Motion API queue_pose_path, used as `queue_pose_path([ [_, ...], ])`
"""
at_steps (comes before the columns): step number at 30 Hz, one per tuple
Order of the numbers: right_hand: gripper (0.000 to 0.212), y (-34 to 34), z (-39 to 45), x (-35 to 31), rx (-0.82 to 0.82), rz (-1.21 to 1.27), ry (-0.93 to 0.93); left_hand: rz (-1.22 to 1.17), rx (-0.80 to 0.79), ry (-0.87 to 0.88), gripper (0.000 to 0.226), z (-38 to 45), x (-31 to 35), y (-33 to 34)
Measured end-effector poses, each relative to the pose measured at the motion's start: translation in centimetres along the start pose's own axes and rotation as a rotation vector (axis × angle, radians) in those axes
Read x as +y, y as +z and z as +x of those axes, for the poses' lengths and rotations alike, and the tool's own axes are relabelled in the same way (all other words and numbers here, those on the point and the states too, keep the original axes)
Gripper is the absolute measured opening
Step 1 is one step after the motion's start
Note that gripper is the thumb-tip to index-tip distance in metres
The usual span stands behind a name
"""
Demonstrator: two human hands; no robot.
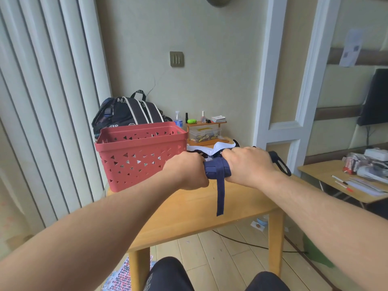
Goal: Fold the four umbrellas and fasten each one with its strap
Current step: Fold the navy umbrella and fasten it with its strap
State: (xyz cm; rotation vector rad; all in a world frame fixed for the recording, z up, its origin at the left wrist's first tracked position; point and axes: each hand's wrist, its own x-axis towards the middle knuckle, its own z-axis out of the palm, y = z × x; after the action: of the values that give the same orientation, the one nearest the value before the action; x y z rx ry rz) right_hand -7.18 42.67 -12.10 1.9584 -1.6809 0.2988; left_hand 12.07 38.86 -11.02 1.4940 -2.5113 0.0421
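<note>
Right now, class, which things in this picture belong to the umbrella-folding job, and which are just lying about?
Part of the job:
navy umbrella, gripped by both hands
its strap, hanging loose, not fastened
left hand
right hand

Just lying about:
red basket
backpack
spray bottle
small wooden shelf
wooden table

A basket [141, 154] sits on the counter's [189, 211] left side. A backpack [128, 112] stands behind it. A small shelf [206, 131] lies to the right of the backpack.

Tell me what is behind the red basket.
Behind the red basket a dark backpack rises above its rim; the basket covers the backpack's lower part.
</note>
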Motion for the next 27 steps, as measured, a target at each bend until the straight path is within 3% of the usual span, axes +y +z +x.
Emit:
queue_pose_path([
  [7,0.031,0.4,-0.9,0.5,-0.051,0.021,-0.019,-0.103,-0.044,0.055,0.025,0.4,-0.5,0.8],
  [11,0.022,0.6,-1.8,0.6,-0.106,0.054,0.081,-0.205,0.13,0.158,0.042,0.1,-1.9,1.2],
  [13,0.018,0.8,-2.1,0.9,-0.12,0.104,0.173,-0.486,0.275,0.099,0.058,-0.7,-2.2,1.8],
  [14,0.015,0.8,-2.1,1.1,-0.122,0.135,0.22,-0.722,0.309,-0.019,0.065,-1.2,-2.1,2.3],
  [16,0.011,0.6,-1.7,1.5,-0.112,0.178,0.284,-1.164,0.244,-0.29,0.06,-1.7,-1.5,3.8],
  [18,0.012,0.3,-0.9,1.7,-0.094,0.159,0.29,-1.332,0.066,-0.39,0.037,-1.7,-0.4,5.9],
  [19,0.014,0.1,-0.6,1.8,-0.086,0.144,0.278,-1.366,-0.014,-0.365,0.03,-2.0,0.4,6.6],
  [21,0.017,-0.4,0.1,1.7,-0.08,0.117,0.263,-1.42,-0.1,-0.246,0.042,-2.6,2.2,7.4],
  [23,0.014,-1.2,0.5,1.6,-0.08,0.118,0.257,-1.47,-0.119,-0.152,0.046,-2.9,3.4,7.7],
  [27,0.018,-2.3,0.7,1.9,-0.079,0.088,0.274,-1.491,-0.084,-0.087,0.026,-3.0,4.3,8.5],
])
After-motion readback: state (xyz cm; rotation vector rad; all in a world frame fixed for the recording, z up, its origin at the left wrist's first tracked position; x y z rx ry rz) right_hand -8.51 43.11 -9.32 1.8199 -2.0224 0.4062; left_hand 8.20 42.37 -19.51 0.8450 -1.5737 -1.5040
